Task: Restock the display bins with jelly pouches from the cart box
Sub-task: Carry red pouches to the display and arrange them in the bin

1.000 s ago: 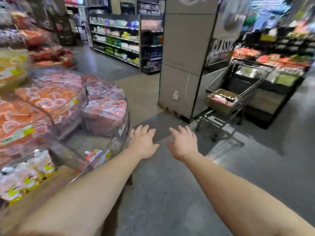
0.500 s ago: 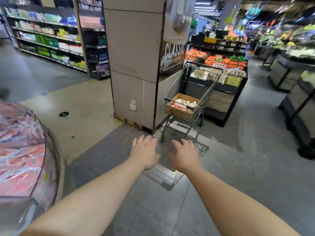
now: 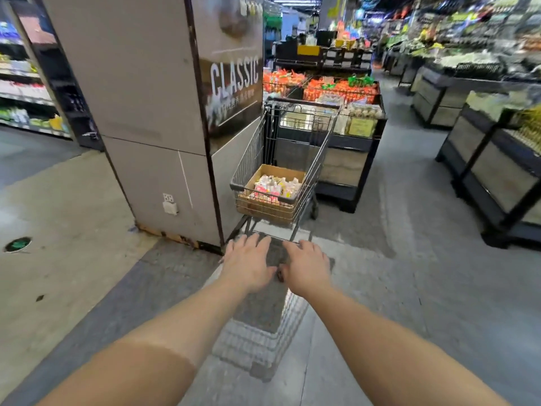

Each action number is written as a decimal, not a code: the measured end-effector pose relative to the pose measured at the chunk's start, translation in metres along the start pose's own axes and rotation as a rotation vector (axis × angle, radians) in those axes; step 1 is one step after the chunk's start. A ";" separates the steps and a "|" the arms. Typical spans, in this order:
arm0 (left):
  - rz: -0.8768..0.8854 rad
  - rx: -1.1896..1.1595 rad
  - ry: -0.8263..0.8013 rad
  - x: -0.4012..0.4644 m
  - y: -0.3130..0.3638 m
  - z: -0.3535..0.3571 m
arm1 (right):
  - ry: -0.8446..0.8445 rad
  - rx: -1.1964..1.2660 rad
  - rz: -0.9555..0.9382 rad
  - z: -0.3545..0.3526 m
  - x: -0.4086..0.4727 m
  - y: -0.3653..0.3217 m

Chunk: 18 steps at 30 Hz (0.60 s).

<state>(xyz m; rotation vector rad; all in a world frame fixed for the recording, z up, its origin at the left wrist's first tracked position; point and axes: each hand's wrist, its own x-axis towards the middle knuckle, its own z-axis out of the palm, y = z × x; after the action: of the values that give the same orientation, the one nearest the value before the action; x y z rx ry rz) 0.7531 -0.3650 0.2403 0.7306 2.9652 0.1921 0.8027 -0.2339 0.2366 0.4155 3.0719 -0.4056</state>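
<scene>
Now, pouches: the jelly pouches (image 3: 275, 186) lie heaped in the cardboard box (image 3: 265, 205), which sits in the shopping cart (image 3: 292, 159) just beside the pillar (image 3: 152, 112).
Your grip: your left hand (image 3: 248, 263) and right hand (image 3: 307, 266) are empty, fingers spread flat, well short of the cart.
Handling: judge them light, soft and slippery.
Hold: scoop several from the heap's top, or lift the box by its side walls.
</scene>
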 end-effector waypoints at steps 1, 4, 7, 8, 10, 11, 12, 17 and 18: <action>-0.014 -0.006 -0.007 0.025 0.001 0.001 | -0.018 -0.002 -0.004 -0.004 0.024 0.008; -0.060 -0.008 -0.016 0.096 0.005 -0.003 | -0.039 -0.036 -0.058 -0.018 0.091 0.029; -0.083 -0.012 0.051 0.164 0.004 -0.008 | -0.032 -0.071 -0.107 -0.030 0.164 0.045; -0.090 -0.017 0.048 0.182 0.001 -0.008 | -0.042 -0.081 -0.116 -0.031 0.185 0.047; -0.121 -0.032 0.053 0.214 -0.009 -0.003 | -0.063 -0.075 -0.142 -0.030 0.221 0.045; -0.144 -0.031 0.050 0.232 -0.017 -0.001 | -0.080 -0.077 -0.156 -0.028 0.240 0.044; -0.173 -0.030 0.043 0.250 -0.025 -0.001 | -0.095 -0.073 -0.167 -0.025 0.260 0.042; -0.201 -0.053 0.033 0.352 -0.064 0.007 | -0.105 -0.070 -0.168 -0.010 0.371 0.044; -0.200 -0.067 0.036 0.376 -0.073 0.010 | -0.112 -0.071 -0.154 -0.009 0.394 0.045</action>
<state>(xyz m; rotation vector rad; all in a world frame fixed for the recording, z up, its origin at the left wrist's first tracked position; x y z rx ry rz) 0.3894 -0.2525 0.2015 0.4233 3.0233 0.2913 0.4343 -0.0879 0.2142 0.1486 3.0070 -0.3098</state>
